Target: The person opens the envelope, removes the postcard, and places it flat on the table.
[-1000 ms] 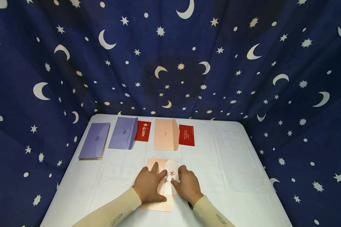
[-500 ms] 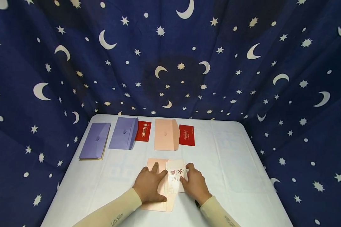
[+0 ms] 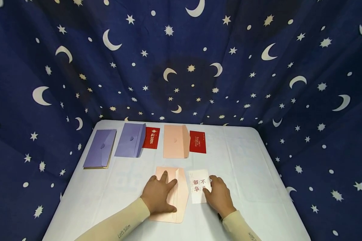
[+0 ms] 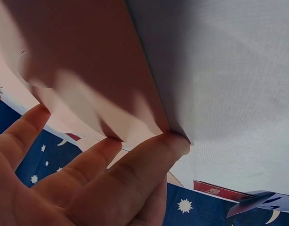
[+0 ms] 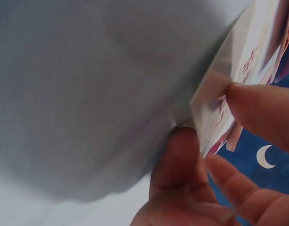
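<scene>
Card [image 3: 199, 186], low in the frame's middle, sits fully outside the pink envelope [image 3: 182, 192], but the right hand [image 3: 220, 195] pinches it, not yet letting go, while the left hand [image 3: 158, 195] presses the envelope.

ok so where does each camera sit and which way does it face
Head: on the person's head, facing forward and down at the table; shows both sleeved forearms, left grip, right grip.
Left wrist: on that wrist, facing past the left fingers at the pink envelope beneath them.
Right wrist: on that wrist, facing past the right fingers at the white card they pinch.
Head and right wrist views share the white card.
</scene>
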Tool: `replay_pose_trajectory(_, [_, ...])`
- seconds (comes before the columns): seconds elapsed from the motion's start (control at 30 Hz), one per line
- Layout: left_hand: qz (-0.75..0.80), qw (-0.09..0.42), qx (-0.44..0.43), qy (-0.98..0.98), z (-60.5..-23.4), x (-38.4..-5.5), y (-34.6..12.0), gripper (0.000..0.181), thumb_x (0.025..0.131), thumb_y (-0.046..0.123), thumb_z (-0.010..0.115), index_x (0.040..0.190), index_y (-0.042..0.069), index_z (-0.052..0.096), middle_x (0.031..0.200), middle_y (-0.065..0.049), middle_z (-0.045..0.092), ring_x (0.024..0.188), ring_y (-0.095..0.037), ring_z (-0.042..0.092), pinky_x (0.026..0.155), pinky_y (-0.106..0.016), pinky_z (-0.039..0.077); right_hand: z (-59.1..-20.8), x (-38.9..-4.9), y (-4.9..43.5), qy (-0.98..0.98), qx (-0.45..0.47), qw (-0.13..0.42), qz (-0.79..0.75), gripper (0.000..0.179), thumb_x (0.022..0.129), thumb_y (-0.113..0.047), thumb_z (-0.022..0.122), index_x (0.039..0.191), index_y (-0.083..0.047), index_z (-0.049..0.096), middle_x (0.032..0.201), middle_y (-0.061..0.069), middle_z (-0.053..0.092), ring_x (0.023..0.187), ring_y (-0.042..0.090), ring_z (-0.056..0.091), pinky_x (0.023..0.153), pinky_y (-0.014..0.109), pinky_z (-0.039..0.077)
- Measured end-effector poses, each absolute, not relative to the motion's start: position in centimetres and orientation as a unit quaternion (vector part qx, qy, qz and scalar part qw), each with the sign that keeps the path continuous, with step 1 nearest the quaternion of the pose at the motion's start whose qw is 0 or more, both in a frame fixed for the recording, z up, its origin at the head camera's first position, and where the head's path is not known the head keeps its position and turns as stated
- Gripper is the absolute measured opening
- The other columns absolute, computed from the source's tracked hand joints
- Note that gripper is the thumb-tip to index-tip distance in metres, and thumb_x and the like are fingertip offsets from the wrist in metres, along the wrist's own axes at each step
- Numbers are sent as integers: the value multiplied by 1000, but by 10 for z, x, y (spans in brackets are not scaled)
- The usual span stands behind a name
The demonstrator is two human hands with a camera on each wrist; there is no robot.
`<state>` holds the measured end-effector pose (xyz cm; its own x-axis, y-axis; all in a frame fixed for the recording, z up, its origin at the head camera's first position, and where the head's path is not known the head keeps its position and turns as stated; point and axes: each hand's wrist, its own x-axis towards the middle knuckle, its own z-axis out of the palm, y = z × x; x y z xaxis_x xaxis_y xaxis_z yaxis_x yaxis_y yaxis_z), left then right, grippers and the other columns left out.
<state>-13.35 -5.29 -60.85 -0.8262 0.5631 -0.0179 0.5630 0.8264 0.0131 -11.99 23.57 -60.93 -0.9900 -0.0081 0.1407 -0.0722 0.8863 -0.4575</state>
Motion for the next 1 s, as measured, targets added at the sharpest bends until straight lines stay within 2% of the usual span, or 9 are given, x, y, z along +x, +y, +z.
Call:
replay_pose_trajectory(0.17, [0,16,294,956,-607,-133,-53,115,61,97,67,155,32,54,147,-26,55,78,-38,73,102,-55,48,-613,-118,237,-974,28,66,216,49,83,-16,89,124,1,69,95,12,65,71,18,59,59,38,53])
replay_pose_trajectory(0.33, [-17,11,299,954,-609,-132,-54,113,65,100,60,154,31,56,146,-23,57,82,-39,74,101,-58,47,-612,-112,232,-978,50,103,176,33,84,-14,88,109,2,74,97,16,64,70,25,60,65,45,55])
replay_pose_trajectory(0.5, [-25,-8,300,954,-614,-131,-57,107,69,101,53,147,28,61,143,-20,60,92,-46,72,98,-60,47,-607,-104,222,-972,124,104,169,30,84,-18,88,107,-1,76,108,13,69,91,31,66,81,46,57])
replay_pose_trajectory(0.6, [-10,-24,290,957,-613,-130,-59,96,76,98,50,142,30,64,140,-17,63,106,-53,67,100,-68,44,-607,-102,217,-969,160,91,166,30,84,-22,88,108,-7,78,115,11,70,99,31,66,86,46,56])
replay_pose_trajectory(0.7, [15,-44,284,958,-610,-127,-62,86,83,92,51,141,30,67,140,-15,64,121,-57,59,103,-79,34,-608,-101,216,-969,167,93,157,29,82,-23,90,105,-10,79,113,9,70,98,30,65,81,45,57])
replay_pose_trajectory(0.83, [35,-70,305,949,-610,-118,-69,80,85,87,55,136,28,71,138,-12,66,127,-48,58,108,-84,22,-609,-99,216,-972,166,93,138,30,80,-25,90,104,-11,79,110,8,70,94,31,65,72,44,57])
replay_pose_trajectory(0.9, [43,-73,328,941,-611,-110,-73,76,84,86,58,130,27,74,134,-8,67,124,-42,60,109,-83,22,-610,-98,215,-974,166,87,128,31,81,-27,90,105,-11,79,110,8,70,94,32,65,70,45,57])
replay_pose_trajectory(1.0, [50,-67,364,928,-615,-100,-79,70,86,80,61,127,25,75,133,-4,67,122,-36,60,109,-77,32,-610,-95,212,-977,159,77,119,32,82,-30,89,107,-12,79,112,8,70,96,33,66,69,47,56])
